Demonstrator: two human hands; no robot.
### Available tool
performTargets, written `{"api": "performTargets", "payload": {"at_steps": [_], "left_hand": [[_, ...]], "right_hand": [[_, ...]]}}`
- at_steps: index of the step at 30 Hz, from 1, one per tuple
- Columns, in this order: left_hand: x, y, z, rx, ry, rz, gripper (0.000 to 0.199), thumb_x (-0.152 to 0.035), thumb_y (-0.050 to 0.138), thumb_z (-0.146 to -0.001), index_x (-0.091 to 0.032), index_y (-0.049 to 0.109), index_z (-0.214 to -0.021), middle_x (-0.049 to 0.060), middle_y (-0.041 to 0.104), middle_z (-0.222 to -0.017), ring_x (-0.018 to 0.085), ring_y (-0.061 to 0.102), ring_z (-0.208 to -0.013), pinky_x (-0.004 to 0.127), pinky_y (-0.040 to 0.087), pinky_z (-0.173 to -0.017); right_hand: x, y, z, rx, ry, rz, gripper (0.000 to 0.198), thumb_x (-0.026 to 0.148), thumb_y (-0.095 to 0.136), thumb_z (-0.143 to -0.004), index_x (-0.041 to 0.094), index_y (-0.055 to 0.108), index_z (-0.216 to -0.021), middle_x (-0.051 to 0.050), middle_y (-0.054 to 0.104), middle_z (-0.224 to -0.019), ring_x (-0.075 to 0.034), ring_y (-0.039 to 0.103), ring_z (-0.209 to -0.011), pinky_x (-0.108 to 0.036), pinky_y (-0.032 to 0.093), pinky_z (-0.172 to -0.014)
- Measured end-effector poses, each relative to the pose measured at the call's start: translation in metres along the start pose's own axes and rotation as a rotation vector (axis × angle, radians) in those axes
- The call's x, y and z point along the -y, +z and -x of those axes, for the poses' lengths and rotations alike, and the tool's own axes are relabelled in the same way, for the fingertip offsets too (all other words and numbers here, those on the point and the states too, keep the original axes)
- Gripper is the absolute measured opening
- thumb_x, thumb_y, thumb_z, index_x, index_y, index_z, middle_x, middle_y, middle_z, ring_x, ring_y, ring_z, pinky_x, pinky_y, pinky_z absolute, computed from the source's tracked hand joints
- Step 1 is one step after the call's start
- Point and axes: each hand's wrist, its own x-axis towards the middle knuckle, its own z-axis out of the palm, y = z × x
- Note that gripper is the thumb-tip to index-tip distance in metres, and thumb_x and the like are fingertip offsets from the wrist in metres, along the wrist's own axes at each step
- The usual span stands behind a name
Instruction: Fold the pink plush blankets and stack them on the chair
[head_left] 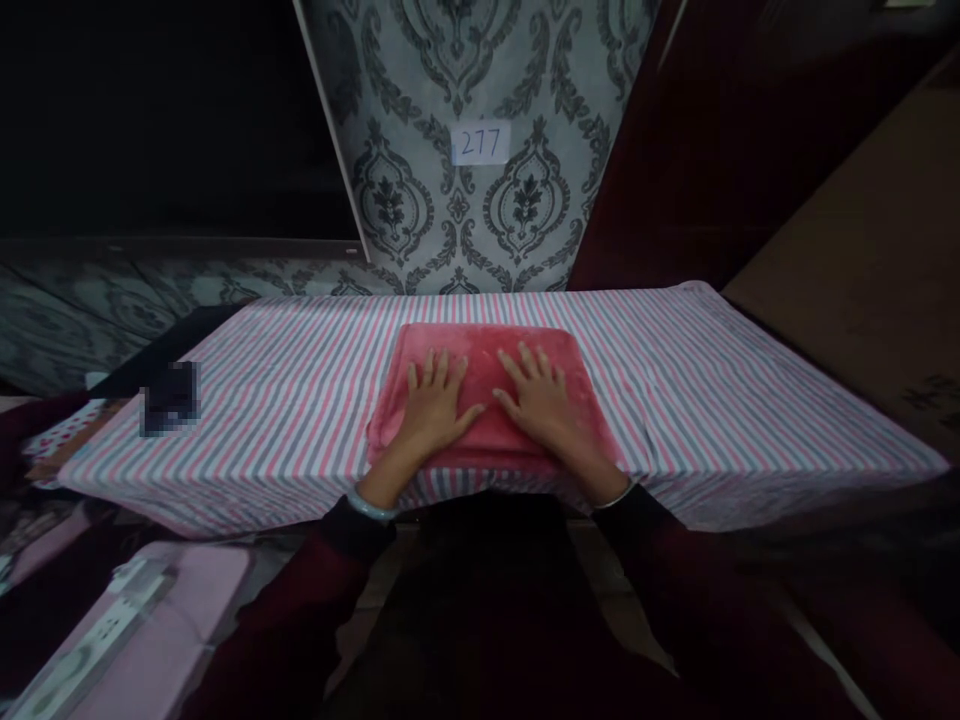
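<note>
A folded red-pink plush cloth (480,345), roughly rectangular, lies flat near the front edge of the table. Pressed flat on its left half is my left hand (435,405), fingers spread and thumb pointing inward. My right hand (544,400) rests the same way on the right half, its fingers apart. Neither hand grips anything. The parts of the cloth under my palms and wrists are hidden.
A striped cloth (300,400) covers the table and hangs over its front. A pixelated dark patch (171,398) shows at the left. A power strip (94,640) lies on a pink surface (217,575) at lower left. Behind stands a wall with a "277" paper (481,143).
</note>
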Motion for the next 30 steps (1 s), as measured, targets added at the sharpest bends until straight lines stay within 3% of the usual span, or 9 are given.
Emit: {"api": "performTargets", "payload": {"at_steps": [4,7,13,19,22,26,28,30], "left_hand": [[0.004,0.028,0.009,0.088,-0.034,-0.067,0.081,-0.068,0.046,-0.095,-0.022,0.033,-0.161,0.017,0.019,-0.171,0.043,0.012,-0.157,0.068,0.012,-0.123],[0.007,0.034,0.011,0.087,-0.037,-0.084,0.082,-0.069,0.045,-0.095,-0.024,0.031,-0.162,0.015,0.017,-0.171,0.041,0.010,-0.158,0.067,0.012,-0.124],[0.009,0.024,0.011,0.084,-0.027,-0.083,0.078,-0.067,0.045,-0.095,-0.026,0.034,-0.161,0.013,0.024,-0.170,0.039,0.016,-0.157,0.064,0.016,-0.124],[0.023,0.014,0.041,0.017,-0.136,-0.157,0.070,-0.057,0.039,-0.101,-0.017,0.040,-0.157,0.021,0.031,-0.166,0.036,0.027,-0.155,0.065,0.016,-0.123],[0.032,0.006,0.049,0.063,-0.169,-0.159,0.067,-0.053,0.043,-0.101,-0.015,0.040,-0.156,0.022,0.029,-0.166,0.036,0.026,-0.155,0.062,0.023,-0.122],[0.041,-0.021,0.022,0.157,-0.171,-0.090,0.052,-0.044,0.042,-0.101,-0.017,0.053,-0.145,0.019,0.052,-0.152,0.033,0.049,-0.141,0.055,0.039,-0.113],[0.041,-0.036,-0.009,0.128,-0.179,-0.078,0.048,-0.039,0.039,-0.102,-0.017,0.055,-0.141,0.017,0.058,-0.145,0.030,0.054,-0.135,0.051,0.040,-0.112],[0.039,-0.044,-0.045,0.089,-0.166,-0.055,0.049,-0.037,0.037,-0.102,-0.017,0.051,-0.145,0.016,0.055,-0.149,0.029,0.049,-0.140,0.049,0.036,-0.116]], "right_hand": [[0.002,0.024,0.008,0.100,0.013,0.099,0.067,0.060,0.040,-0.102,0.033,0.032,-0.162,-0.007,0.026,-0.170,-0.040,0.021,-0.155,-0.065,0.023,-0.120],[0.000,0.030,0.009,0.106,0.018,0.116,0.067,0.062,0.038,-0.102,0.034,0.030,-0.163,-0.007,0.026,-0.170,-0.040,0.021,-0.155,-0.064,0.024,-0.119],[-0.009,0.017,0.004,0.194,0.002,0.115,0.067,0.063,0.039,-0.102,0.035,0.031,-0.162,-0.006,0.027,-0.170,-0.038,0.023,-0.155,-0.062,0.024,-0.120],[-0.038,0.017,0.030,0.118,0.027,0.175,0.064,0.056,0.038,-0.104,0.028,0.034,-0.162,-0.008,0.029,-0.169,-0.035,0.026,-0.155,-0.054,0.023,-0.122],[-0.048,0.015,0.029,0.162,0.023,0.146,0.064,0.056,0.042,-0.103,0.028,0.037,-0.160,-0.008,0.030,-0.168,-0.035,0.028,-0.154,-0.053,0.027,-0.121],[-0.056,-0.007,-0.010,0.226,0.005,0.007,0.058,0.050,0.035,-0.105,0.021,0.048,-0.154,-0.011,0.052,-0.155,-0.029,0.050,-0.141,-0.041,0.040,-0.113],[-0.054,-0.020,-0.040,0.132,0.020,-0.029,0.058,0.047,0.032,-0.106,0.018,0.048,-0.154,-0.013,0.059,-0.148,-0.028,0.055,-0.135,-0.039,0.042,-0.110],[-0.047,-0.027,-0.068,0.027,0.054,-0.024,0.059,0.045,0.033,-0.105,0.018,0.044,-0.156,-0.014,0.056,-0.151,-0.031,0.050,-0.139,-0.044,0.040,-0.112]]}}
